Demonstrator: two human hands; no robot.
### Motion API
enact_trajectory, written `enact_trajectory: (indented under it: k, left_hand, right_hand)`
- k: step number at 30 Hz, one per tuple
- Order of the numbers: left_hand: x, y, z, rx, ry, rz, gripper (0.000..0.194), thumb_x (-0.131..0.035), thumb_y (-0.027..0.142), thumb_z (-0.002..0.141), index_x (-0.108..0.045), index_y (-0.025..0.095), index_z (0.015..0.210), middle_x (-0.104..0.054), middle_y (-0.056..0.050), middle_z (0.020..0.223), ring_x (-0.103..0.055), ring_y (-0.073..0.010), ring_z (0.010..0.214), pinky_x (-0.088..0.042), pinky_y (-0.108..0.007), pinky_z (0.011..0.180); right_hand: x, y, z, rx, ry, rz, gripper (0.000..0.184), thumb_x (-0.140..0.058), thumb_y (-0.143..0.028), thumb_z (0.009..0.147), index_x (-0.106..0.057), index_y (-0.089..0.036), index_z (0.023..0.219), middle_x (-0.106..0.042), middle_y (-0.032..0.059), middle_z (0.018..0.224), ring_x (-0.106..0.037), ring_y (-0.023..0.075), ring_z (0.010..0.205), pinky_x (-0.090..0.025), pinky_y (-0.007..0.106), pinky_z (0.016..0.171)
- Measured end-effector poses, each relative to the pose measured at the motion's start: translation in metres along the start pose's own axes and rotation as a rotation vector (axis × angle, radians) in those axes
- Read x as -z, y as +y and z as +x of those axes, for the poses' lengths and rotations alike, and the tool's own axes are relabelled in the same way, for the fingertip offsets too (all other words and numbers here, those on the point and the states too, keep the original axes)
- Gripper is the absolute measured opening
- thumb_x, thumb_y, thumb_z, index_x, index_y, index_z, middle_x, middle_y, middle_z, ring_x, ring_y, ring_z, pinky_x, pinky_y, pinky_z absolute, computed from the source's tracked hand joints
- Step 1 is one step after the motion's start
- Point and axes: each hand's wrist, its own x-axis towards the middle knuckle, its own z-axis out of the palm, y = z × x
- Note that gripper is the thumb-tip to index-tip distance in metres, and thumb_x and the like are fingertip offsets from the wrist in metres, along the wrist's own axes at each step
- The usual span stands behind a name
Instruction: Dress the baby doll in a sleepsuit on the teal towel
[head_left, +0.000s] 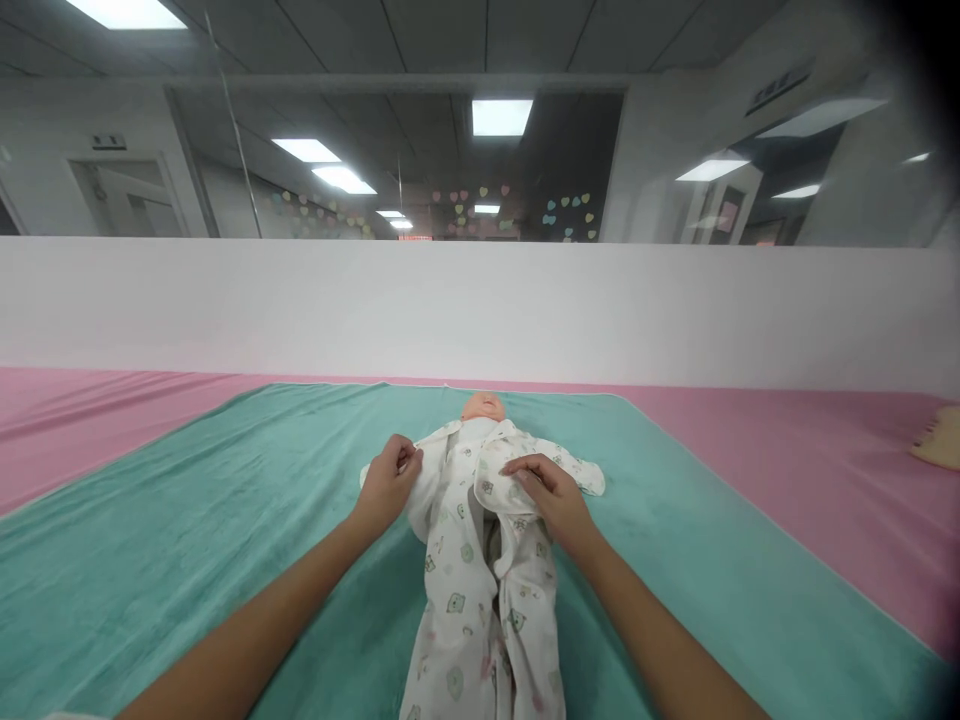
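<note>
A baby doll (484,406) lies on its back, its head toward the white wall. It wears a white baby romper (457,590) printed with small green and brown animals. The romper's front hangs partly open down the middle and between the legs. My left hand (391,482) is closed in a pinch on the romper's edge near the sleeve at the left. With thumb and fingers nearly together, my right hand (553,495) grips the front flap over the doll's chest. The cloth between my fingertips is mostly hidden.
A teal blanket (225,540) lies under the doll, over a pink sheet (810,470). Behind stands a low white wall (480,310) with windows above it. A pale yellowish object (939,438) rests at the far right edge.
</note>
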Motion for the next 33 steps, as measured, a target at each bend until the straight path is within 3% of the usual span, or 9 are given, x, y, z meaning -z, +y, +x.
enact_trajectory:
  k: [3, 6, 8, 10, 13, 18, 25, 31, 33]
  left_hand:
    - [0.002, 0.053, -0.002, -0.019, -0.088, -0.224, 0.017, -0.047, 0.036, 0.08, -0.045, 0.02, 0.08, -0.053, 0.002, 0.069, -0.049, -0.0116, 0.06, -0.037, -0.021, 0.054]
    - [0.003, 0.096, 0.003, -0.097, -0.587, -0.44, 0.016, -0.051, 0.034, 0.079, -0.049, 0.019, 0.083, -0.059, 0.0, 0.071, -0.053, -0.012, 0.058, -0.042, -0.023, 0.055]
    - [0.0, 0.104, 0.015, -0.152, -0.711, -0.559, 0.02, -0.049, 0.035, 0.08, -0.05, 0.018, 0.09, -0.063, -0.004, 0.081, -0.058, -0.0144, 0.065, -0.046, -0.026, 0.06]
    - [-0.01, 0.092, 0.034, -0.154, -0.47, -0.546, 0.026, -0.048, 0.035, 0.081, -0.051, 0.018, 0.1, -0.063, -0.007, 0.091, -0.059, -0.0163, 0.075, -0.046, -0.027, 0.066]
    - [-0.031, 0.057, 0.065, -0.052, -0.172, -0.188, 0.03, -0.052, 0.036, 0.077, -0.056, 0.018, 0.101, -0.062, -0.006, 0.095, -0.057, -0.0178, 0.084, -0.043, -0.026, 0.07]
    - [-0.066, 0.021, 0.085, 0.062, -0.277, 0.046, 0.038, -0.053, 0.046, 0.075, -0.057, 0.016, 0.098, -0.064, -0.007, 0.084, -0.058, -0.0197, 0.073, -0.038, -0.026, 0.061]
    - [-0.089, 0.005, 0.087, -0.013, -0.227, 0.015, 0.027, -0.046, 0.035, 0.081, -0.061, 0.019, 0.097, -0.064, -0.007, 0.094, -0.057, -0.0206, 0.086, -0.038, -0.027, 0.07]
    - [-0.087, 0.002, 0.091, -0.194, -0.144, -0.015, 0.02, -0.041, 0.023, 0.083, -0.059, 0.018, 0.076, -0.061, -0.005, 0.087, -0.055, -0.0168, 0.08, -0.039, -0.026, 0.07]
    - [-0.088, 0.001, 0.092, -0.156, -0.135, -0.036, 0.017, -0.042, 0.021, 0.082, -0.059, 0.017, 0.083, -0.06, -0.006, 0.092, -0.055, -0.0163, 0.081, -0.039, -0.026, 0.071]
  right_hand:
    - [0.008, 0.011, 0.004, -0.035, 0.122, -0.01, 0.025, -0.045, -0.04, 0.085, -0.057, -0.019, 0.078, -0.058, 0.0016, 0.078, -0.053, 0.0161, 0.078, -0.039, 0.029, 0.074]
    - [0.014, 0.021, 0.007, -0.085, 0.114, -0.003, 0.024, -0.047, -0.04, 0.084, -0.056, -0.019, 0.075, -0.055, 0.0002, 0.075, -0.049, 0.0145, 0.073, -0.037, 0.027, 0.07]
    - [0.015, 0.025, 0.008, -0.111, 0.06, 0.015, 0.022, -0.048, -0.04, 0.083, -0.057, -0.02, 0.08, -0.056, 0.0, 0.078, -0.048, 0.0144, 0.074, -0.036, 0.027, 0.068]
    - [0.015, 0.025, 0.008, -0.119, 0.013, 0.01, 0.02, -0.051, -0.04, 0.082, -0.058, -0.021, 0.086, -0.055, -0.0001, 0.082, -0.047, 0.0145, 0.075, -0.035, 0.027, 0.068]
    - [0.015, 0.021, 0.006, -0.12, -0.036, -0.016, 0.021, -0.052, -0.041, 0.081, -0.059, -0.023, 0.089, -0.051, -0.0011, 0.077, -0.044, 0.0135, 0.072, -0.033, 0.026, 0.067]
    - [0.017, 0.02, 0.009, -0.176, -0.137, 0.065, 0.027, -0.053, -0.044, 0.08, -0.057, -0.025, 0.099, -0.05, -0.0004, 0.083, -0.045, 0.0136, 0.077, -0.036, 0.026, 0.07]
    - [0.014, 0.029, 0.017, -0.25, 0.041, -0.133, 0.041, -0.047, -0.05, 0.08, -0.048, -0.029, 0.116, -0.052, -0.0007, 0.087, -0.041, 0.0112, 0.061, -0.035, 0.026, 0.058]
    - [-0.011, 0.023, 0.06, -0.204, 0.158, -0.44, 0.037, -0.038, -0.052, 0.082, -0.057, -0.021, 0.089, -0.06, 0.0034, 0.086, -0.053, 0.0168, 0.076, -0.038, 0.028, 0.069]
    - [-0.017, 0.024, 0.084, -0.307, 0.143, -0.561, 0.039, -0.038, -0.053, 0.081, -0.055, -0.019, 0.077, -0.061, 0.0048, 0.079, -0.054, 0.0172, 0.072, -0.037, 0.028, 0.065]
